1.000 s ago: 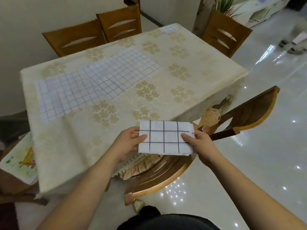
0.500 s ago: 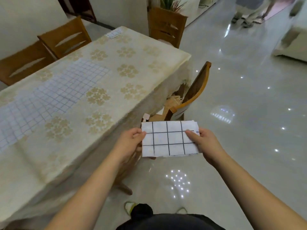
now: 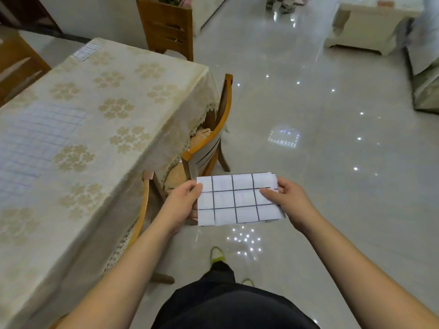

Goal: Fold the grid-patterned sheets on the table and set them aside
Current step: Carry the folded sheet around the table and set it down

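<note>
A folded white sheet with a dark grid (image 3: 237, 200) is held flat in the air over the floor, to the right of the table. My left hand (image 3: 183, 203) pinches its left edge and my right hand (image 3: 285, 198) pinches its right edge. A large unfolded grid sheet (image 3: 31, 143) lies spread on the table (image 3: 123, 96) at the left. A small folded grid sheet (image 3: 86, 51) rests at the table's far corner.
Wooden chairs (image 3: 213, 138) stand pushed in along the table's near side, with more chairs (image 3: 166, 27) at the far end and left. Glossy tiled floor (image 3: 332, 162) stretches to the right. A pale low cabinet (image 3: 370, 22) sits far right. A person's feet (image 3: 282, 5) show at the top.
My view has swung right, away from the table and toward the open floor. Both hands keep hold of the folded sheet, now carried off the table's edge.
</note>
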Tool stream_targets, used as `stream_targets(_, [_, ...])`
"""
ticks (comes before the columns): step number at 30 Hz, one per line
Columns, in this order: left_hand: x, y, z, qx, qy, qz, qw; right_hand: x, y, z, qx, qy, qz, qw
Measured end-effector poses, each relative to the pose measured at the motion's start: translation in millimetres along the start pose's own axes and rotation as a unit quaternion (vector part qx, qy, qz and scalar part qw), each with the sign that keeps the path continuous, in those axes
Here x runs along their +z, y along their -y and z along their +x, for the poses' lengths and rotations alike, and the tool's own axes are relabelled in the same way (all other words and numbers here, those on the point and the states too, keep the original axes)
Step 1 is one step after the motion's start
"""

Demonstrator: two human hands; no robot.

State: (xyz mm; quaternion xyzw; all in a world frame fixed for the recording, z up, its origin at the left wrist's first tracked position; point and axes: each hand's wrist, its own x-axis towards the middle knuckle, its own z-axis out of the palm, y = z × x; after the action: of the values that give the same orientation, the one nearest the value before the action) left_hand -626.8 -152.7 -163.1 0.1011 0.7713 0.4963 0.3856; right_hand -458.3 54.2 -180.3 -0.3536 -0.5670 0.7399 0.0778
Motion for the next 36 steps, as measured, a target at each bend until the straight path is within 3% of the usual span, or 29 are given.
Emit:
stream_targets(15, [11, -61, 125, 0.004, 0.021, -0.069, 0.997, -17, 43, 99, 0.016, -0.086, -0.026, 0.996])
stream_targets(24, [18, -109, 193, 0.029, 0.038, -0.013, 0.999, -37, 75, 144, 0.017, -0.114, -0.026, 0.993])
stream_targets(29, [42, -127, 223, -0.014, 0.02, -0.048, 0.999, -58, 88, 175, 0.012, -0.131, -0.022, 0.991])
stream_targets(36, [95, -167, 269, -0.005, 0.025, -0.011, 1.0, -119, 112, 232, 0.023, -0.116, -0.001, 0.993])
